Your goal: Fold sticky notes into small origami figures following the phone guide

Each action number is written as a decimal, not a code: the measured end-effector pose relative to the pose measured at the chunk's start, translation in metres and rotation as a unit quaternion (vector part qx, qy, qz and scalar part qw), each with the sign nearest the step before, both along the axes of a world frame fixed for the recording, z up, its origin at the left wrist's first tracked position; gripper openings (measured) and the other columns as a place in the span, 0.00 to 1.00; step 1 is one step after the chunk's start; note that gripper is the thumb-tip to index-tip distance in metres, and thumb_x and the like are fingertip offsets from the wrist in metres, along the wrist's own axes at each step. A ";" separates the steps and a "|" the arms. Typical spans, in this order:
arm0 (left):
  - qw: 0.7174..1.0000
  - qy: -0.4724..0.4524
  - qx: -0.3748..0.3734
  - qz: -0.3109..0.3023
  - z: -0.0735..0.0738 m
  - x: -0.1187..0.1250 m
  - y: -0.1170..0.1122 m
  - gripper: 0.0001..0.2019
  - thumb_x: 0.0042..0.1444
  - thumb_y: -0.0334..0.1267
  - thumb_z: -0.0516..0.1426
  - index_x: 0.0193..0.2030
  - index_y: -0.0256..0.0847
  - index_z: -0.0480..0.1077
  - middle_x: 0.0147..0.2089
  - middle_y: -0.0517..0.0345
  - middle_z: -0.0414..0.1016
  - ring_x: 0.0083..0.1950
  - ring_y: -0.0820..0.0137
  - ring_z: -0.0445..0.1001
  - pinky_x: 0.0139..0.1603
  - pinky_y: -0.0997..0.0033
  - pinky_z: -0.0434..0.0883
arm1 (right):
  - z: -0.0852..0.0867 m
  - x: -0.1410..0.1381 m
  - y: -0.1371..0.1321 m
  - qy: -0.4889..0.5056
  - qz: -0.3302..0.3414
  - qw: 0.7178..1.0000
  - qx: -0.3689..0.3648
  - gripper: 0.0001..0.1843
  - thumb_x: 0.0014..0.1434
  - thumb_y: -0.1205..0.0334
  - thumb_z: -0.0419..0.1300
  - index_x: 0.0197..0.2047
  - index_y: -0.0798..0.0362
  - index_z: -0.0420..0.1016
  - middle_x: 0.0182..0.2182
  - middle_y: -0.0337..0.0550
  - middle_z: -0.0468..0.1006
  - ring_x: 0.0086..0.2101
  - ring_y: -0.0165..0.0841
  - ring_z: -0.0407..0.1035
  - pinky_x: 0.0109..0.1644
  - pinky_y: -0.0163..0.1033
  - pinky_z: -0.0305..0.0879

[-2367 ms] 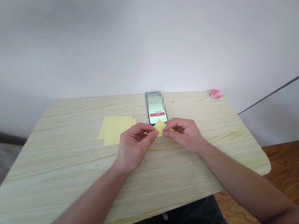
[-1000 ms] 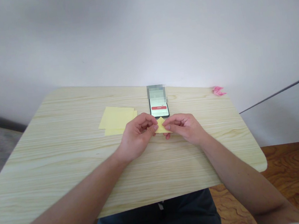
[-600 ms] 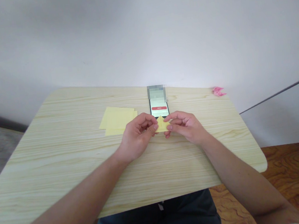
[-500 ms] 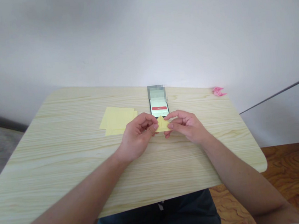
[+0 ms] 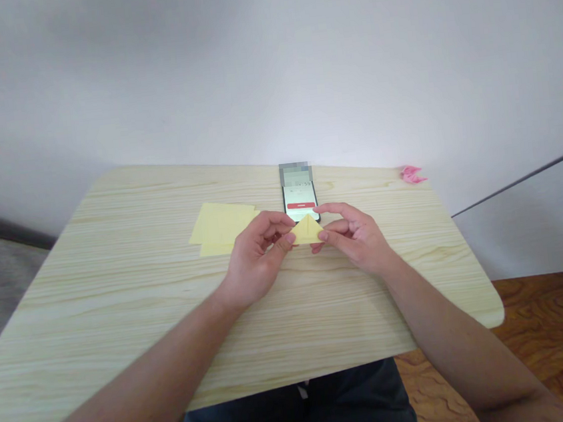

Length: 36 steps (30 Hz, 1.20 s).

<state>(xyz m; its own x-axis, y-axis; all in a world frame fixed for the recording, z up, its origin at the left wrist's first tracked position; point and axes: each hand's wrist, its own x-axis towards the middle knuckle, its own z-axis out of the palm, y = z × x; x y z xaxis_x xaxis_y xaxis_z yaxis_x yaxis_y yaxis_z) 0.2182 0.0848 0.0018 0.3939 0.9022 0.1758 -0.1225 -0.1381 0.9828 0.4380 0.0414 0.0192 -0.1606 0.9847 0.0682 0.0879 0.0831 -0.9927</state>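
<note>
A small folded yellow paper [image 5: 306, 230], triangular with its point up, sits between my two hands over the wooden table [image 5: 120, 302]. My left hand [image 5: 256, 257] pinches its left corner with thumb and fingers curled. My right hand [image 5: 357, 235] pinches the right corner the same way. Just behind the paper lies a phone [image 5: 300, 195] with its screen lit, showing a red bar.
A small stack of flat yellow paper sheets [image 5: 217, 226] lies left of my hands. A crumpled pink paper piece [image 5: 411, 173] rests at the table's far right corner by the white wall. Wooden floor shows to the right of the table.
The hands stay pinched on the yellow paper. The right fingers have shifted on its right side, and the paper now shows as a fuller, slightly raised triangle. The view dipped slightly.
</note>
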 end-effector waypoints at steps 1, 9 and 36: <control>1.000 -0.001 0.003 0.008 -0.001 0.000 0.000 0.11 0.61 0.39 0.64 0.48 0.41 0.72 0.40 0.55 0.79 0.41 0.68 0.78 0.43 0.68 0.73 | 0.000 -0.001 -0.001 -0.010 -0.010 1.000 0.011 0.28 0.64 0.51 0.66 0.65 0.47 0.68 0.33 0.41 0.86 0.37 0.38 0.82 0.52 0.48 0.76; 0.996 0.049 0.066 0.019 -0.005 0.001 -0.005 0.12 0.62 0.38 0.62 0.52 0.43 0.72 0.45 0.53 0.78 0.45 0.66 0.79 0.50 0.64 0.74 | -0.001 -0.012 -0.004 -0.037 -0.031 0.998 0.031 0.34 0.61 0.54 0.69 0.68 0.45 0.66 0.34 0.39 0.84 0.38 0.37 0.80 0.47 0.44 0.75; 0.981 0.137 0.041 -0.128 0.006 -0.004 -0.004 0.19 0.70 0.48 0.53 0.31 0.40 0.71 0.32 0.59 0.72 0.36 0.70 0.70 0.40 0.69 0.65 | 0.002 -0.015 -0.006 0.011 -0.009 1.000 0.006 0.35 0.59 0.55 0.71 0.67 0.45 0.66 0.36 0.41 0.85 0.36 0.35 0.79 0.43 0.41 0.75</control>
<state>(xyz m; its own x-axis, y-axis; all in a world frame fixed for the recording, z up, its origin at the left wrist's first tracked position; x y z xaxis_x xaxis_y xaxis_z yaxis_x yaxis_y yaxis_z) 0.2147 0.0807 0.0082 0.6484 0.7548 0.0990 0.1036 -0.2163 0.9708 0.4233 0.0356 0.0208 -0.1416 0.9864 0.0832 0.0680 0.0936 -0.9933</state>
